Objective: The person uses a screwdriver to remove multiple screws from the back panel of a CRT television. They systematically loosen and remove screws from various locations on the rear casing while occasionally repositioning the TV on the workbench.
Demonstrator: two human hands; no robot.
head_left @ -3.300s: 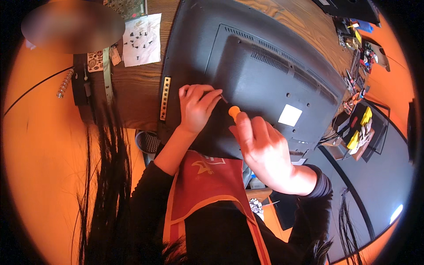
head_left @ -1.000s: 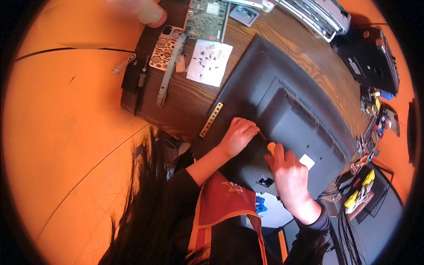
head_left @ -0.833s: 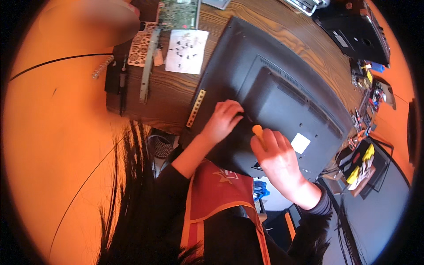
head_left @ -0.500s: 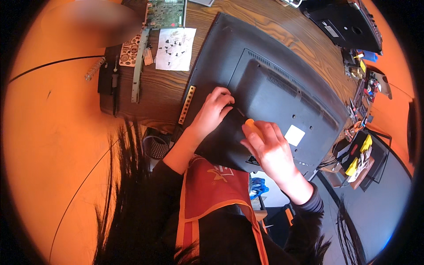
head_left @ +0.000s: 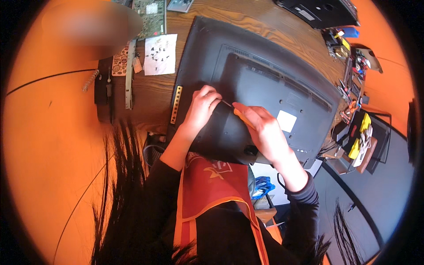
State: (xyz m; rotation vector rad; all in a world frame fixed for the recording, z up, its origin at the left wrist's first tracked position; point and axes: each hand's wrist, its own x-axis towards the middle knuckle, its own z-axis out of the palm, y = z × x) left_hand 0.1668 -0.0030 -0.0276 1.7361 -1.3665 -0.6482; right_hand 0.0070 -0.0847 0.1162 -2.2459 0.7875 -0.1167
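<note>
The black back cover of a flat-screen TV or monitor (head_left: 212, 126) lies on the wooden table before me. My right hand (head_left: 267, 130) is closed round the orange handle of a screwdriver (head_left: 243, 117), tilted low over the cover. Its thin shaft points up and left, its tip by the fingertips of my left hand (head_left: 201, 108). Those fingers are pinched at the shaft's end; whatever sits between them is too small to make out. To the left, a white paper (head_left: 168, 67) carries several dark screws (head_left: 155, 56).
A yellow strip with holes (head_left: 176, 105) lies along the cover's left edge. Further left are a metal strip (head_left: 129, 75) and a green circuit board (head_left: 149, 20). A black device (head_left: 318, 11) stands at the far right, with hand tools (head_left: 346, 95) along the table's right edge.
My right hand has tipped the screwdriver flatter and brought its tip to my left fingertips. The left fingers have closed into a pinch. The whole view has shifted a little.
</note>
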